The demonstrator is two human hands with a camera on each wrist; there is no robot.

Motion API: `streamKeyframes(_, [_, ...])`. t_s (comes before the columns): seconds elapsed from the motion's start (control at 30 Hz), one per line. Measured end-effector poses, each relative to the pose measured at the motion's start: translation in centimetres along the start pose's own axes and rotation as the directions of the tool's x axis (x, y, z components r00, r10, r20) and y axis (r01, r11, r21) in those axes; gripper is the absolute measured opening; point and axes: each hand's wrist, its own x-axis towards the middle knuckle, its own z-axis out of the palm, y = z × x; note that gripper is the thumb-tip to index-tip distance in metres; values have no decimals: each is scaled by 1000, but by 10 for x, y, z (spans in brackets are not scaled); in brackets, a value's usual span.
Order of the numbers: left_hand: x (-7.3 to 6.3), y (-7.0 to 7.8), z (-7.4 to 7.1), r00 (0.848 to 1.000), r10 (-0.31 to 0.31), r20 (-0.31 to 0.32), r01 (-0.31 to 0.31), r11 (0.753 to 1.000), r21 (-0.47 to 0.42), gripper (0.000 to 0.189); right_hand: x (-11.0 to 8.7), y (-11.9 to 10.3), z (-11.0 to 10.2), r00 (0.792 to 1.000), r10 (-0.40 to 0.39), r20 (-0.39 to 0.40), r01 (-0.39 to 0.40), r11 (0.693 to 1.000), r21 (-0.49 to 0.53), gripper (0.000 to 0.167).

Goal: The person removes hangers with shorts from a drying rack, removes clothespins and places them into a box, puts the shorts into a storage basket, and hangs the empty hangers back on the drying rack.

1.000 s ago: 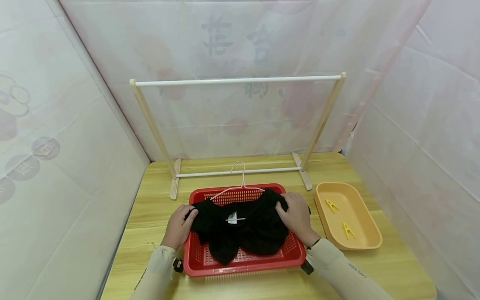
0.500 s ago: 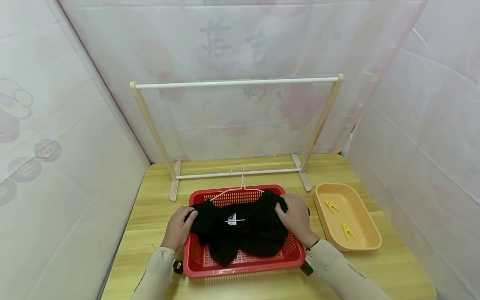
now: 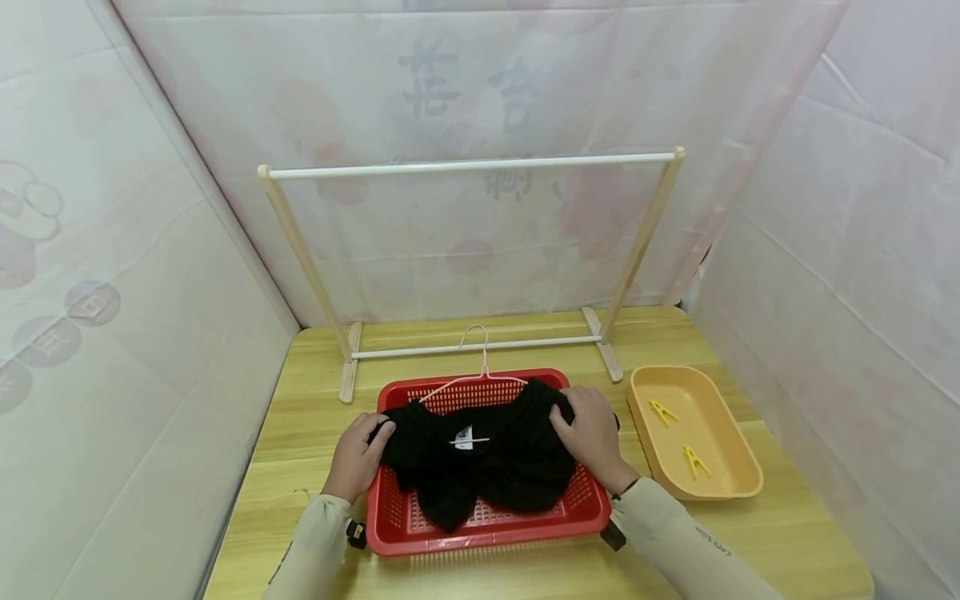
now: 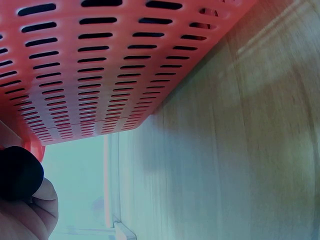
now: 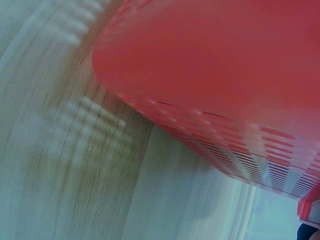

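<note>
At the wood-grain table [image 3: 281, 450], your left hand [image 3: 356, 457] and right hand [image 3: 596, 434] gripped a black garment [image 3: 521, 471] across the red perforated basket [image 3: 487, 543].

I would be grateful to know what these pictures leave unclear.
Head view: ends of the pink hanger, hidden by the black garment.
Head view: any print on the pale label, too small to read.
Head view: the red basket's middle floor, covered by the garment.
Right wrist view: most of the right hand, cut off at bottom right.
</note>
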Motion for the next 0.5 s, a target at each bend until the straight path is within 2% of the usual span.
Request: streamKeyframes(0.5, [0, 1, -1, 1000, 1, 2, -1, 1000, 1, 15, 0, -2, -1, 1000, -2, -15, 2, 1000, 6, 15])
